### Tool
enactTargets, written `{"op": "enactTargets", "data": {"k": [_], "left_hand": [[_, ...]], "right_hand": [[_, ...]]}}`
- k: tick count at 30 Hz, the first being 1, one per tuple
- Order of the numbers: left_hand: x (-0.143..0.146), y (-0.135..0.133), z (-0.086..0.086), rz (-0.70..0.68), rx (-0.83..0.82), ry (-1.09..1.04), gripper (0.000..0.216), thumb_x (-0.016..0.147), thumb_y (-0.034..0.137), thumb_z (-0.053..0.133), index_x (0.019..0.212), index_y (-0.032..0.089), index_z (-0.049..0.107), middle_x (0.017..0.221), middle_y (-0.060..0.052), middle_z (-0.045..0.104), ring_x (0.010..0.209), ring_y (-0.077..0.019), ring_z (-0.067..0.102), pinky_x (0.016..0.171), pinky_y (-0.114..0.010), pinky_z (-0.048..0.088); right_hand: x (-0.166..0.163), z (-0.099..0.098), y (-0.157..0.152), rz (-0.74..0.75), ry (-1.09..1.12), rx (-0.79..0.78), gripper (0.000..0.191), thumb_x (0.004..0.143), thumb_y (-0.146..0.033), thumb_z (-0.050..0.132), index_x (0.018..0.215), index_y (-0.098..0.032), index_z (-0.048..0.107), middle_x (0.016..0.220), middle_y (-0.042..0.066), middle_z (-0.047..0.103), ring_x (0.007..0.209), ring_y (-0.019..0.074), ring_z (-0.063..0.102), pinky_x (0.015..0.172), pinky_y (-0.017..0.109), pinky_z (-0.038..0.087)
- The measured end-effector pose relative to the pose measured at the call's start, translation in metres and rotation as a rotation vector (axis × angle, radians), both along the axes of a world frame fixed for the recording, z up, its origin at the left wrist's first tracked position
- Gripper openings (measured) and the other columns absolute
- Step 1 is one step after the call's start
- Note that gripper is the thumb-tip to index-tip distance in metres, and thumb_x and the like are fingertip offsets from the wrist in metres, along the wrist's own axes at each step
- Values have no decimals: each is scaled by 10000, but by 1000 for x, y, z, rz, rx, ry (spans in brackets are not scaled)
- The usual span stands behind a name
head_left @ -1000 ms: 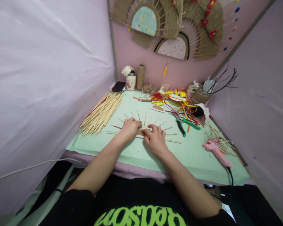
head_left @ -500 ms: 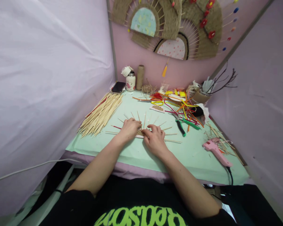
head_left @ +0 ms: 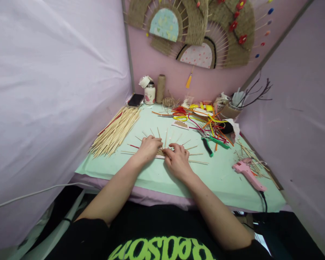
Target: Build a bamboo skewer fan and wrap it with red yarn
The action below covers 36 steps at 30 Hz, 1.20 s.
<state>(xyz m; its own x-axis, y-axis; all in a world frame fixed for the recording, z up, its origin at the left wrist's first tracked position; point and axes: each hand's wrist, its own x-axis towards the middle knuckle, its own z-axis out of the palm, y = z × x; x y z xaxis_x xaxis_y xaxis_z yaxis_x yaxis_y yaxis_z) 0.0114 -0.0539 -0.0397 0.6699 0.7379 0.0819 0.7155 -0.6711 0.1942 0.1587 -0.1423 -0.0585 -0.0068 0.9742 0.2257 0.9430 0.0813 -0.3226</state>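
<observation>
A small cardboard half-disc lies flat near the table's front, with thin wooden sticks fanning out from it in a half circle. From the left my left hand bends over it, fingertips pressed down at its middle. My right hand comes from the other side, its thumb and curled fingers on the same piece. The two hands nearly meet and hide most of the half-disc and the sticks' inner ends. One stick at the left has a red part.
A pile of sticks lies at the left. Behind are scissors, coloured pipe cleaners and another cut half-disc. Green-handled pliers lie to the right, and a pink glue gun near the right edge. A bottle stands behind.
</observation>
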Motion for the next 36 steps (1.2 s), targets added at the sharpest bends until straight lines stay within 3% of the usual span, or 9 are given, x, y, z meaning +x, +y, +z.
{"op": "enactTargets", "data": {"k": [36], "left_hand": [[0, 2, -5, -4, 19, -23, 208, 911, 208, 501, 933, 231, 706, 1242, -39, 660, 1047, -271, 503, 744, -380, 332]], "right_hand": [[0, -2, 0, 0, 6, -4, 335, 918, -247, 483, 1176, -299, 688, 1325, 105, 532, 1195, 285, 413, 973, 467, 294]]}}
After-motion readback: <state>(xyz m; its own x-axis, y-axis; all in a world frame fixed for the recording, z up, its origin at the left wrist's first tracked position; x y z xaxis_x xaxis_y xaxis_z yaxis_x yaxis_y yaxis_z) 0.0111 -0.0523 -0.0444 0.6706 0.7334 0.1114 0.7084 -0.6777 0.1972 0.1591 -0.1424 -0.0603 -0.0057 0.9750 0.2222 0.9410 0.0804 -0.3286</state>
